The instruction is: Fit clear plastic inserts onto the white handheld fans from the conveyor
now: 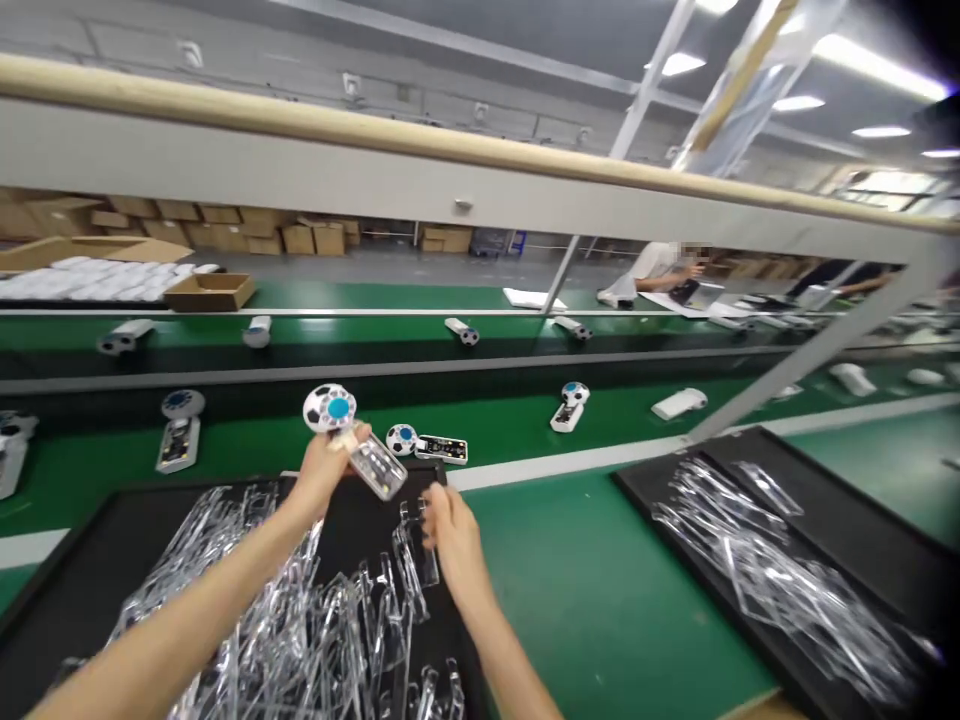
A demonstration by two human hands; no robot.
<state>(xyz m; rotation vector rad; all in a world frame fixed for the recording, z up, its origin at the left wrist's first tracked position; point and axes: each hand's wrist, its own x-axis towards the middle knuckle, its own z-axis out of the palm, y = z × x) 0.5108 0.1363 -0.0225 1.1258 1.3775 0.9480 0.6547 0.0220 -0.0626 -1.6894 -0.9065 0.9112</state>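
Note:
My left hand (322, 468) is closed around the neck of a white handheld device (379, 467). Its round head has a football pattern with a blue centre, and the body's inner parts show. Just over the right edge of the black tray (360, 510), my right hand (454, 540) has its fingers curled on a clear plastic piece (430, 568), partly hidden by the fingers. A heap of similar clear plastic pieces (300, 640) fills much of this tray. Another football-headed device (442, 449) lies on the green belt, beyond and between my hands.
More devices, such as one at left (178, 445) and one at right (568, 408), lie along the belt. A second black tray (847, 500) with clear pieces stands right. A slanted metal post (810, 350) crosses there. Across the line sits a person (652, 265).

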